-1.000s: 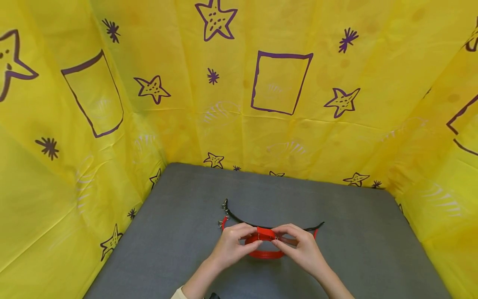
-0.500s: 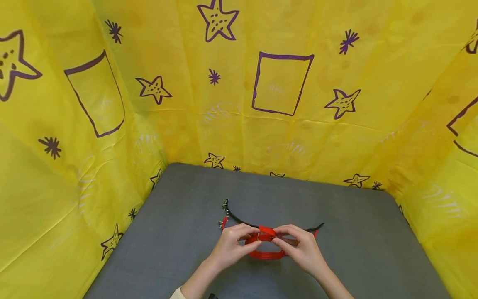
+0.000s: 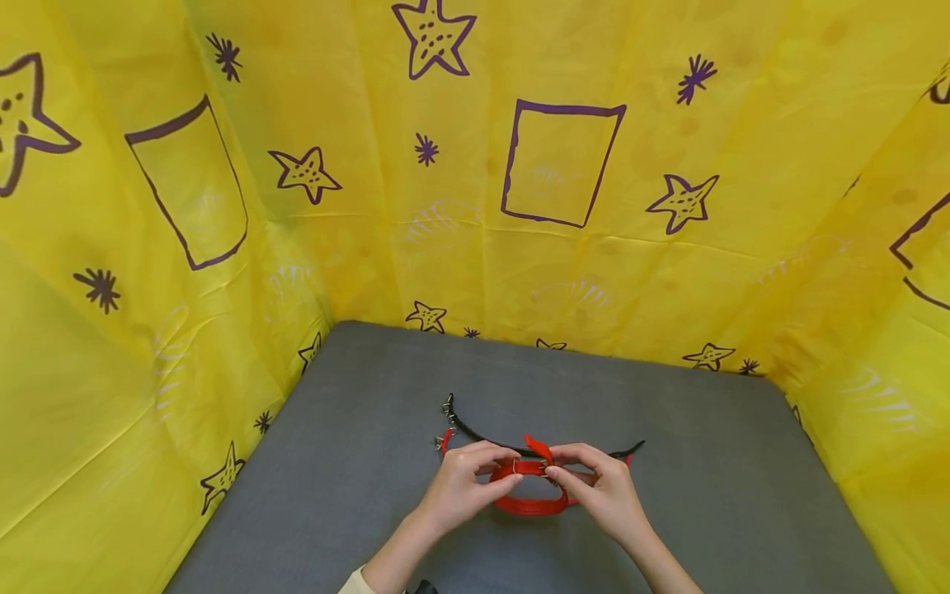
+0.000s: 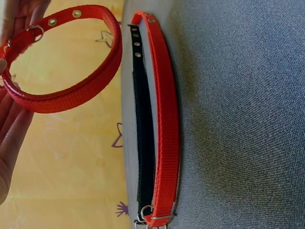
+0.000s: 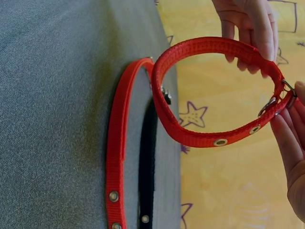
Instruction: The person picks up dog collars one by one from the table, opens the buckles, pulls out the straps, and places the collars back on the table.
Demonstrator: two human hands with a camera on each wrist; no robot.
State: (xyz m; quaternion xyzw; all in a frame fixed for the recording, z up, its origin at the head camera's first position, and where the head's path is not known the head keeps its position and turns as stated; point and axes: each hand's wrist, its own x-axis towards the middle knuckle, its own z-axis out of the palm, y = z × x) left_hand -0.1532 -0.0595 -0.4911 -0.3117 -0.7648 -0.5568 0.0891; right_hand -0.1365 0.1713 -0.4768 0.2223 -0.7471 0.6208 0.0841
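Observation:
A red buckle collar [image 3: 529,506], closed into a loop, is held up between both hands above the grey surface. My left hand [image 3: 467,480] pinches its near left part beside a metal ring. My right hand [image 3: 599,485] pinches it at the metal buckle [image 3: 545,468], where the strap's loose tip [image 3: 538,446] sticks up and away. Eyelets line the strap of the collar [image 5: 190,136] in the right wrist view. Fingers hide part of the buckle.
Behind the hands, a second red collar [image 4: 167,119] lies unfastened on the grey surface [image 3: 356,396]. A black collar [image 3: 475,435] lies stretched out next to it. Yellow patterned cloth [image 3: 445,264] walls in the back and sides.
The strap's loose tip has come out from its flat fold between the hands and now stands up near the right hand. Both hands stay nearly in place, the right shifting slightly.

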